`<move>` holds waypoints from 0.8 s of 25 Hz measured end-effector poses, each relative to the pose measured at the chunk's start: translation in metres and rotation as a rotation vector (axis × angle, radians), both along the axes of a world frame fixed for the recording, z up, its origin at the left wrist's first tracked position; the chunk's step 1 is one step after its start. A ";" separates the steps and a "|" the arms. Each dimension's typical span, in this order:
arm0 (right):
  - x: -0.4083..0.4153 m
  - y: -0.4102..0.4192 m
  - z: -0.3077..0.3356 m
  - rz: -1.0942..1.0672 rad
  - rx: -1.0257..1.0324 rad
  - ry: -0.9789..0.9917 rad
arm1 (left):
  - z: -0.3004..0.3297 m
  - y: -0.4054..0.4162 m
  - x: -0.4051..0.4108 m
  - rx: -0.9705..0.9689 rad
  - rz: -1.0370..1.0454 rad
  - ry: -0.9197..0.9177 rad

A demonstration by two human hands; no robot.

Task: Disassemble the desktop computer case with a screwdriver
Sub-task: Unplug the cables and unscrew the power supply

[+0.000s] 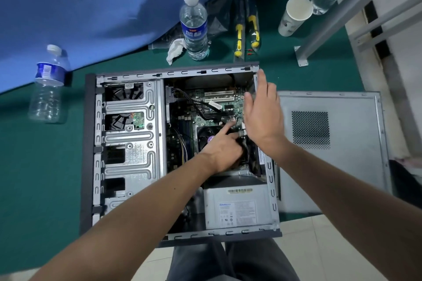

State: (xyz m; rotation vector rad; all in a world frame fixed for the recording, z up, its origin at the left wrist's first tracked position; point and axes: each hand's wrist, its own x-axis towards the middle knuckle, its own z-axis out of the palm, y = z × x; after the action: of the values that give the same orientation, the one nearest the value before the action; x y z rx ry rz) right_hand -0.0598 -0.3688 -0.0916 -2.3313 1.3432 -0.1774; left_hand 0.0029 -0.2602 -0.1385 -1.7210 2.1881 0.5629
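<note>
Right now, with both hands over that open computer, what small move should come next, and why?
Probably reach back for a screwdriver. Neither hand holds a tool: the left hand points a finger at the board beside the black fan, and the right hand is open above the case's edge. The side panel is already off.

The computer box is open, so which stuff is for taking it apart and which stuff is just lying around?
For the job: computer case, removed side panel, two yellow screwdrivers, left hand inside the case, right hand open above it.

Just lying about: three water bottles, paper cup, crumpled tissue, blue cloth.
</note>
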 end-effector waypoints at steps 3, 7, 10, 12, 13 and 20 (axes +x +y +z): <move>0.000 0.000 0.001 0.005 0.003 -0.006 | -0.001 0.001 -0.002 -0.017 0.023 0.016; 0.000 -0.001 0.002 0.005 0.004 -0.012 | 0.000 0.003 0.000 -0.045 0.043 0.117; 0.000 -0.001 0.003 0.003 -0.002 -0.002 | 0.000 0.004 0.003 -0.045 0.010 0.134; 0.000 -0.001 0.003 0.006 -0.006 -0.005 | 0.000 0.004 0.004 -0.050 0.014 0.139; 0.000 -0.001 0.002 0.006 -0.010 -0.006 | 0.001 0.003 0.003 -0.045 0.019 0.131; -0.001 0.000 0.001 0.001 -0.014 -0.017 | 0.005 0.003 0.000 -0.015 0.100 0.064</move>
State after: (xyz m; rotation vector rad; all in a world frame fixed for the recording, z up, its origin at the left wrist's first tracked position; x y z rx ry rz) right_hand -0.0607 -0.3693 -0.0910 -2.3368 1.3362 -0.2068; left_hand 0.0028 -0.2571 -0.1335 -1.8522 2.1638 0.6365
